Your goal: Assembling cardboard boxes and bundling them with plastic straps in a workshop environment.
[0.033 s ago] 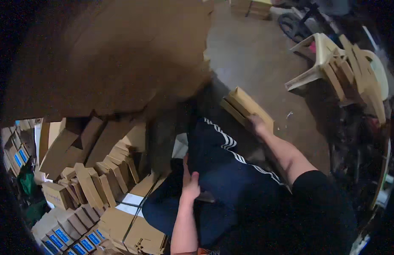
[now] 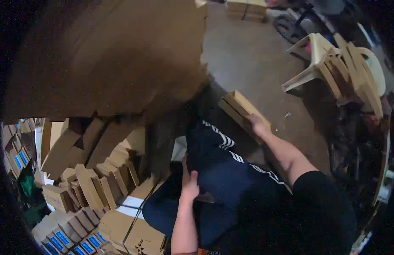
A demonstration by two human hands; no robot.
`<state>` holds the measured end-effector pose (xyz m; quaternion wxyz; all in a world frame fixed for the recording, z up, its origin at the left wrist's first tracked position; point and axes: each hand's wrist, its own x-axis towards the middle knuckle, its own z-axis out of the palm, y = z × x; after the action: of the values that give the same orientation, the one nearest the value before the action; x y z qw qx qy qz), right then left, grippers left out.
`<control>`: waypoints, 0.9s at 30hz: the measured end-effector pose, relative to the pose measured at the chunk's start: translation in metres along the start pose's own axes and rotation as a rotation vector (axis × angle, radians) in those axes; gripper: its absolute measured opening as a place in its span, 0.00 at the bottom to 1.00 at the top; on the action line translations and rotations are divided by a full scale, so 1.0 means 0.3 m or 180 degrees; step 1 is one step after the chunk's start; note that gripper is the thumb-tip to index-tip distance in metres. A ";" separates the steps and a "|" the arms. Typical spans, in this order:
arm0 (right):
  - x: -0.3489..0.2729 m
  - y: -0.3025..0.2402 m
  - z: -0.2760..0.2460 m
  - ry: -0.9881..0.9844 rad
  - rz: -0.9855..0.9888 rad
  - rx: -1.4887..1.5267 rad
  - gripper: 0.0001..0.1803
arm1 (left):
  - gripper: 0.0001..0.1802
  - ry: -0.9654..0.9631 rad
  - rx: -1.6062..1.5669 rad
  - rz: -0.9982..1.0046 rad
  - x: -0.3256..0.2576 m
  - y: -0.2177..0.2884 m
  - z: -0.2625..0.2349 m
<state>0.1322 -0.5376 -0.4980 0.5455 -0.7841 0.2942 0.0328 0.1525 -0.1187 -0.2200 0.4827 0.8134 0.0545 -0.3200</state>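
My right hand (image 2: 256,126) grips a long, narrow brown cardboard box (image 2: 243,106) by its near end, beyond my right leg and above the floor. My left hand (image 2: 190,185) rests against my dark trousers with its fingers stretched out and the thumb apart. A small greyish piece (image 2: 205,197) lies beside that wrist, too dim to name. Large brown cardboard (image 2: 116,55) fills the upper left in front of me.
Left of my legs stand a strapped cardboard bundle (image 2: 133,229), a row of narrow boxes (image 2: 88,187) and boxes with blue labels (image 2: 56,240). A pale plastic chair (image 2: 318,46) bearing cardboard pieces (image 2: 354,72) stands at right. A strapped stack (image 2: 246,10) lies at the far side.
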 end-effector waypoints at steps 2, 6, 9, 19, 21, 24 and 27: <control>-0.124 -0.369 -0.028 -0.0004 -0.0805 -0.0832 0.12 | 0.34 0.0091 0.0100 0.0146 -0.004 -0.004 -0.033; -0.215 -0.597 -0.250 0.0188 -0.2411 -0.1330 0.10 | 0.37 -0.0049 0.0340 0.0610 0.073 -0.013 -0.011; -0.357 -0.898 -0.423 0.0370 -0.2805 -0.1176 0.10 | 0.38 -0.0083 0.0496 0.1049 0.110 -0.026 -0.031; -0.826 -1.728 -1.085 0.2078 -0.3634 -0.1710 0.20 | 0.36 -0.0036 0.0700 0.1075 0.191 -0.083 -0.038; -0.860 -1.834 -1.192 0.2398 -0.3558 -0.2087 0.21 | 0.37 0.0105 0.0780 0.1185 0.209 -0.113 -0.034; -0.783 -1.875 -1.376 0.2625 -0.2927 -0.2739 0.20 | 0.38 0.0287 0.0949 0.1330 0.226 -0.137 -0.047; -0.587 -1.777 -1.579 0.2717 -0.2029 -0.3567 0.17 | 0.38 0.0211 0.0927 0.1221 0.224 -0.123 -0.051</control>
<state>0.1244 -0.7533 0.2040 -0.1105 -0.9346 0.1785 -0.2871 0.1979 -0.1014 -0.2812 0.4102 0.8800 -0.1318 -0.2001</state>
